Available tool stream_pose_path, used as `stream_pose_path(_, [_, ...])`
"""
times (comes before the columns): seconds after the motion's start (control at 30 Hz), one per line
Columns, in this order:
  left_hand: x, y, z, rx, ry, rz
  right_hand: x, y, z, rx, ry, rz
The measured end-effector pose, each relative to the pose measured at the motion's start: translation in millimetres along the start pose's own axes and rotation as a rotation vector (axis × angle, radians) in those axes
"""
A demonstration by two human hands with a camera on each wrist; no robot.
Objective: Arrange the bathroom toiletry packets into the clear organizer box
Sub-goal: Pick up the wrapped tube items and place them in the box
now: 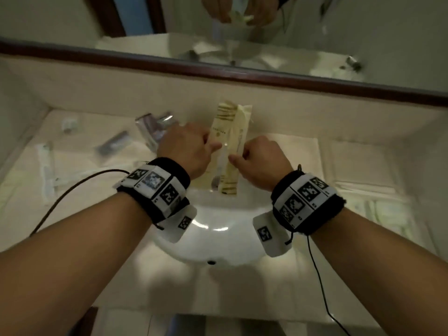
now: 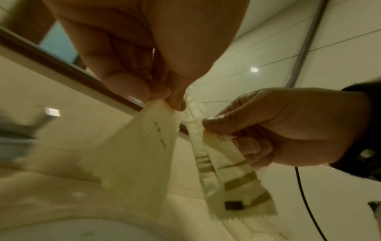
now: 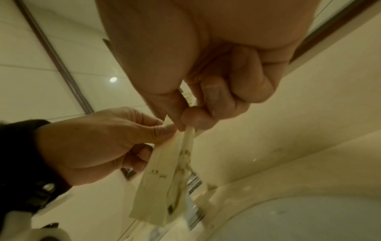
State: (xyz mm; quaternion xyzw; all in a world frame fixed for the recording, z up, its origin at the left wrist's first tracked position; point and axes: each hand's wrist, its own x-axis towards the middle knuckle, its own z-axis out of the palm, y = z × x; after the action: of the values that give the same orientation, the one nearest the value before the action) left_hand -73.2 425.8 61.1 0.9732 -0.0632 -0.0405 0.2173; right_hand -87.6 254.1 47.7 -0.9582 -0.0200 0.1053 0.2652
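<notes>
Two long cream toiletry packets with gold stripes hang upright side by side above the back of the sink. My left hand (image 1: 214, 147) pinches the left packet (image 1: 221, 127) near its middle between thumb and fingers. My right hand (image 1: 236, 158) pinches the right packet (image 1: 238, 134) the same way. In the left wrist view my left hand (image 2: 175, 99) holds its packet (image 2: 140, 154), and my right hand (image 2: 208, 124) holds a striped packet (image 2: 233, 176) that may be doubled. In the right wrist view the right hand (image 3: 183, 121) and left hand (image 3: 164, 128) grip the packets (image 3: 156, 176) close together. I cannot make out a clear organizer box.
The white sink basin (image 1: 223, 229) lies under my wrists, with its faucet (image 3: 193, 182) behind it. Several silvery packets (image 1: 155, 129), a wrapped toothbrush (image 1: 46, 166) and a small white item (image 1: 69, 124) lie on the left counter. Folded towels (image 1: 363, 190) are at right; the mirror (image 1: 242, 32) is behind.
</notes>
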Motion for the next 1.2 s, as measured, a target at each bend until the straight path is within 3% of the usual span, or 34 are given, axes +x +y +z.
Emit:
stream_pose_path(0.3, [17, 194, 95, -0.071, -0.16, 0.236, -93, 169, -87, 0.127, 0.213, 0.301])
stream_pose_path(0.53, [12, 302, 177, -0.096, -0.411, 0.357, -167, 283, -102, 0.308, 0.361, 0.617])
stream_pose_path(0.77, [10, 356, 253, 0.002, -0.619, 0.427, -213, 363, -70, 0.682, 0.386, 0.932])
stream_pose_path(1.0, [14, 355, 286, 0.186, -0.684, 0.438, -213, 374, -46, 0.858, 0.335, 1.023])
stream_pose_path(1.2, [17, 359, 309, 0.207, -0.698, 0.454, -202, 381, -37, 0.991, 0.336, 1.043])
